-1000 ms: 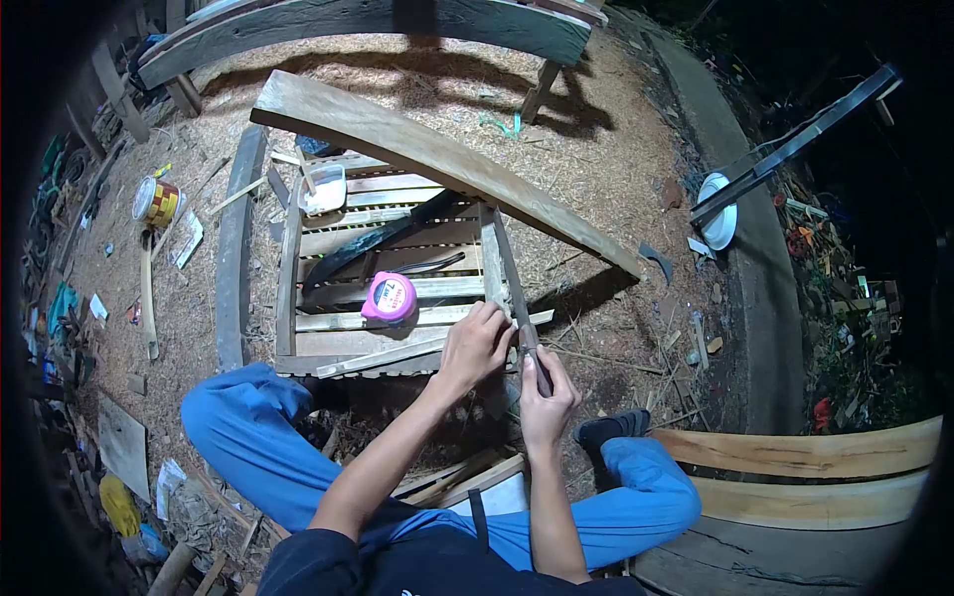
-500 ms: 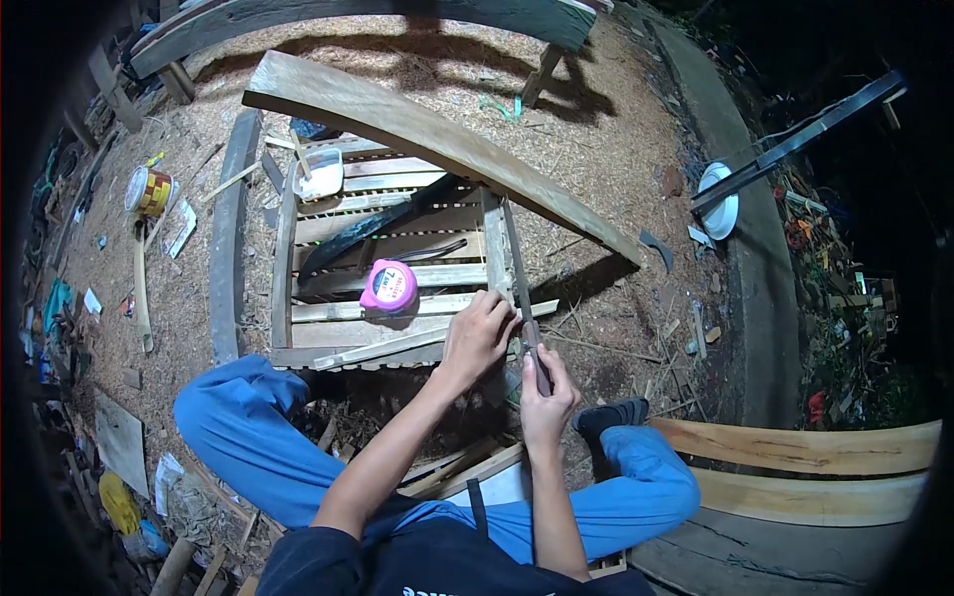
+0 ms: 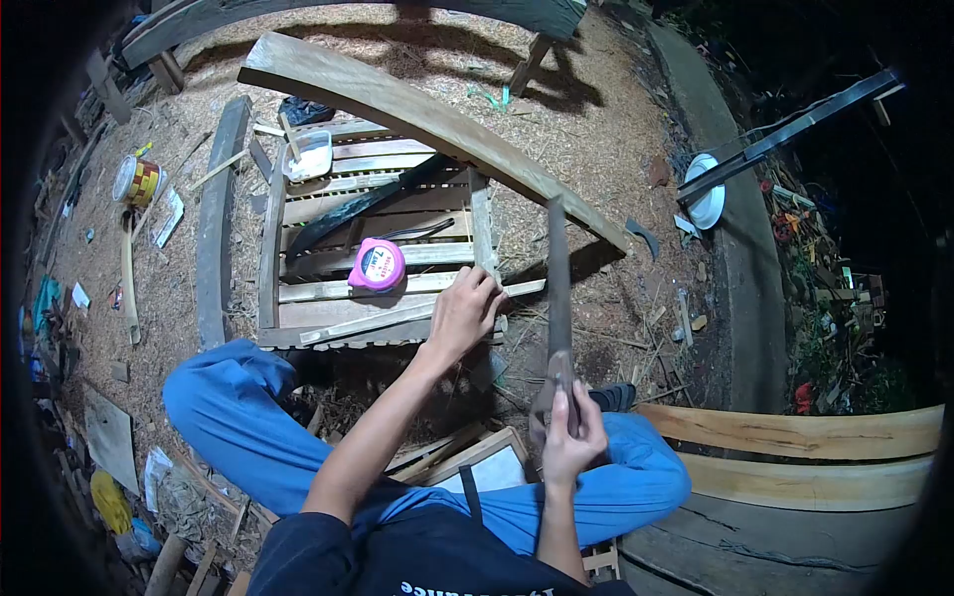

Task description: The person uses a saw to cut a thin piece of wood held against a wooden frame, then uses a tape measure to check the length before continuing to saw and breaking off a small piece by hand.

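Note:
My left hand (image 3: 463, 316) is closed over a thin pale wooden strip (image 3: 373, 323) at the near right corner of a slatted wooden frame (image 3: 268, 258); its fingertips are partly hidden. My right hand (image 3: 574, 437), to the right of the frame, grips the brown handle of a long, narrow-bladed tool (image 3: 559, 288). Its blade points away from me, apart from the strip, and is slightly blurred; I cannot tell whether it is a machete or a saw. A pink tape measure (image 3: 378, 264) rests on the slats left of my left hand.
A thick plank (image 3: 417, 119) lies slantwise across the frame's far end. On the slats are a dark flat piece (image 3: 368, 202) and a white tub (image 3: 310, 157). Planks (image 3: 795, 432) lie at right. A yellow-red bucket (image 3: 139, 182) stands at left on shavings.
My right hand has drawn the tool toward me and to the right, off the frame's corner, turning its blade broadside. My left hand stays at the strip. The view has shifted slightly.

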Demonstrator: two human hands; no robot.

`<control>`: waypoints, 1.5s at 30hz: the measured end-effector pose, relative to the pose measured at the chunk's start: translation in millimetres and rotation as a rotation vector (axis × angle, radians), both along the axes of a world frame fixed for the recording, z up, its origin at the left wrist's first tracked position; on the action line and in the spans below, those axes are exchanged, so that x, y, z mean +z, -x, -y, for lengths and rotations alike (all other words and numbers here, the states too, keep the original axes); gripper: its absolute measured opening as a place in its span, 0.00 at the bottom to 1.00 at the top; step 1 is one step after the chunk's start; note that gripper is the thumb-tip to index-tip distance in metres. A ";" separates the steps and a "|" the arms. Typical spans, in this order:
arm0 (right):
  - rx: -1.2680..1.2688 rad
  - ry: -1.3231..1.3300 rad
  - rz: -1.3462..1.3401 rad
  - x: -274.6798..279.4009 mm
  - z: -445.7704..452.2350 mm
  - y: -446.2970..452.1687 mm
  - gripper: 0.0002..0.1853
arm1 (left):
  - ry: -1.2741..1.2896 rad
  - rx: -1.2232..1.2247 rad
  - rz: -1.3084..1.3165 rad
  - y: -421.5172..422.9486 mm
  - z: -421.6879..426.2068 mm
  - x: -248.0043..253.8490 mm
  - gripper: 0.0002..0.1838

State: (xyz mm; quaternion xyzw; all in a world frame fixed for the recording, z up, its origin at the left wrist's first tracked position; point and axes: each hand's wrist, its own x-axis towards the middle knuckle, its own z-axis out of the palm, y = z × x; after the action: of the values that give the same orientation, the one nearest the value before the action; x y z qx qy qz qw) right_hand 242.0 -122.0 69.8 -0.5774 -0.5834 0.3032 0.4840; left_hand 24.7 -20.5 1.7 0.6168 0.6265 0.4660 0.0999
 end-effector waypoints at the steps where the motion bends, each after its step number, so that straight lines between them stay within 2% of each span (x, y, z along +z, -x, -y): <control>1: -0.061 -0.048 -0.061 0.7 -9.7 9.6 0.16 | 0.003 0.002 -0.007 -0.3 -0.9 0.4 0.08; 8: 0.088 -0.010 0.011 -33.2 -72.9 47.4 0.14 | 0.015 -0.011 -0.015 -0.2 2.3 6.6 0.10; 12: 0.097 -0.005 0.025 -20.4 -77.0 59.5 0.14 | 0.027 -0.026 -0.004 -0.3 1.2 6.4 0.09; 14: 0.091 -0.023 0.136 -13.6 -76.4 62.9 0.14 | 0.013 -0.022 0.013 -0.5 1.4 5.2 0.09; 21: 0.181 -0.107 0.247 -2.2 -72.5 67.7 0.12 | -0.021 0.008 0.025 -2.7 0.8 2.5 0.08; 28: 0.099 0.054 0.164 -17.7 -7.7 4.0 0.13 | -0.015 0.037 0.004 -3.8 1.9 1.2 0.08; 30: 0.066 0.101 0.053 -14.5 5.7 -11.1 0.15 | -0.007 0.034 0.006 -4.5 1.8 1.2 0.09; 32: 0.024 0.030 0.015 -7.4 8.8 -10.4 0.15 | -0.001 0.022 0.000 -4.0 0.8 2.1 0.09; 34: -0.059 -0.068 -0.054 -5.5 4.9 -2.4 0.14 | -0.003 0.028 -0.007 -2.5 1.0 2.2 0.10; 37: -0.025 -0.025 -0.108 -2.1 -18.1 16.8 0.14 | -0.024 0.021 -0.007 -1.5 1.4 4.8 0.10; 41: 0.081 -0.024 0.001 -29.9 -48.2 32.5 0.13 | -0.019 0.041 -0.003 -3.1 2.3 5.6 0.10; 45: 0.067 0.000 -0.047 -26.2 -60.0 47.5 0.13 | -0.028 0.000 0.004 -0.5 1.0 3.8 0.09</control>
State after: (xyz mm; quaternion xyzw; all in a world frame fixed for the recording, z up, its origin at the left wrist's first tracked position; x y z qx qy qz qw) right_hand 194.5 -61.9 43.6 -0.5505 -0.5909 0.3325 0.4871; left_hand 25.2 -21.6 5.6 0.6173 0.6196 0.4760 0.0924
